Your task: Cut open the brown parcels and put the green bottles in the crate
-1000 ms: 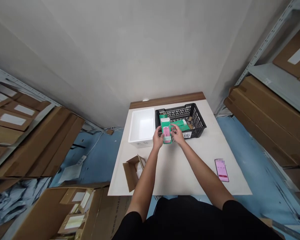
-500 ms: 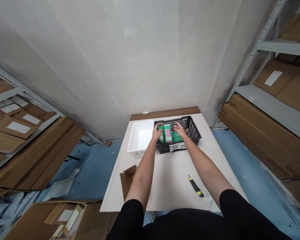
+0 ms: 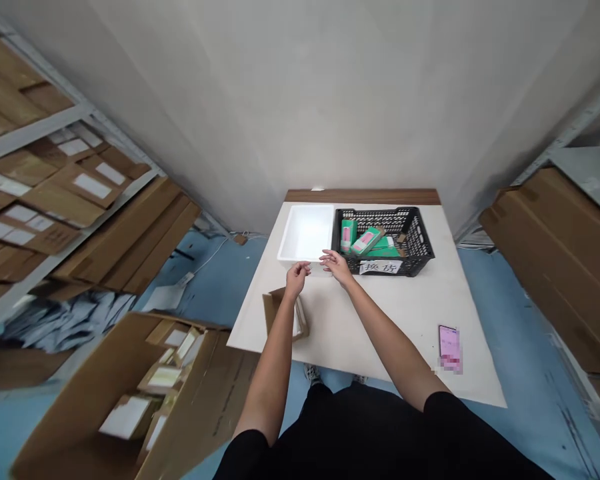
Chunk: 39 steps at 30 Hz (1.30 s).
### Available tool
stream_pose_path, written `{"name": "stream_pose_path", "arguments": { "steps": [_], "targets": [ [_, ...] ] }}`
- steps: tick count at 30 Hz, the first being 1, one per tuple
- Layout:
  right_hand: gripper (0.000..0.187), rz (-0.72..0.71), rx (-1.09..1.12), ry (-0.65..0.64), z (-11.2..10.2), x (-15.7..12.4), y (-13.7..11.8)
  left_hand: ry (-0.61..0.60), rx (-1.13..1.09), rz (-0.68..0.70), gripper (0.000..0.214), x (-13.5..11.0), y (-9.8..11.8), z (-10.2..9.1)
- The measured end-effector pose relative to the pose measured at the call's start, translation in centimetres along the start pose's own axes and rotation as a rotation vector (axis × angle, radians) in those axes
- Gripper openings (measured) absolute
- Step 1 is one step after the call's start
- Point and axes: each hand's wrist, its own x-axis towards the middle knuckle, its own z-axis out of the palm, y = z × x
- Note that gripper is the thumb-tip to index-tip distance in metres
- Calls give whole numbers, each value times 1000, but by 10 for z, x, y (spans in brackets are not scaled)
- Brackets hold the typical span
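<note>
My left hand (image 3: 298, 277) is over the table in front of the white foam box (image 3: 306, 260), its fingers loosely bent and apart, with nothing visible in them. To its right, my right hand (image 3: 337, 268) has its fingers spread beside the near left corner of the black plastic basket (image 3: 420, 250). In the basket, one green box with a pink window (image 3: 349, 235) leans at the left. Another green box (image 3: 368, 241) lies slanted beside it, and a further green package (image 3: 386, 248) lies flat. Below my left hand stands an open cardboard box (image 3: 273, 313), partly hidden by my forearm.
A phone (image 3: 450, 348) lies at the right of the white table (image 3: 370, 333). A large open carton (image 3: 200, 393) with several small boxes stands on the floor at the left. Shelves with cartons (image 3: 93, 187) flank both sides; a wall rises behind.
Both hands have left the basket and moved nearer to me. The green boxes have shifted, one now slanted. My view has turned; the phone shows now, and the utility knife is out of sight.
</note>
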Motion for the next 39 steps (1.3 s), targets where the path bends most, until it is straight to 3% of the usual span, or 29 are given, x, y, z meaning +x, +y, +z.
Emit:
{"name": "stream_pose_path", "arguments": {
  "steps": [3, 6, 9, 11, 16, 20, 22, 25, 28, 32, 34, 39],
  "targets": [
    [45, 65, -25, -83, 52, -16, 34, 107, -25, -98, 30, -47, -18, -51],
    [44, 80, -77, -143, 92, -32, 68, 141, -56, -217, 36, -91, -35, -96],
    [40, 41, -185, -138, 121, -48, 98, 142, -68, -281, 38, -126, -51, -127],
    [38, 25, -308, -106, 132, -60, 114, 119, -43, -303, 37, -140, -62, -137],
    [42, 25, -747, -57, 139, -98, 144, -36, 238, -302, 34, -155, -85, -142],
    [53, 55, -1097, -79, 133, -132, 159, -274, 530, -135, 19, -165, -98, -148],
    [66, 147, -1214, -108, 132, -147, 164, -368, 646, -48, 30, -175, -104, -155],
    [76, 314, -1311, -167, 133, -168, 172, -482, 747, -30, 52, -190, -116, -165],
    [56, 394, -1342, -164, 136, -184, 181, -557, 810, -48, 51, -201, -129, -168],
    [26, 398, -1344, -64, 140, -200, 192, -528, 776, -71, 22, -209, -140, -159],
    [25, 396, -1338, -3, 139, -207, 195, -515, 683, -104, 15, -213, -143, -153],
    [27, 428, -1327, 97, 122, -236, 197, -571, 530, -122, 20, -227, -143, -137]
  ]
}}
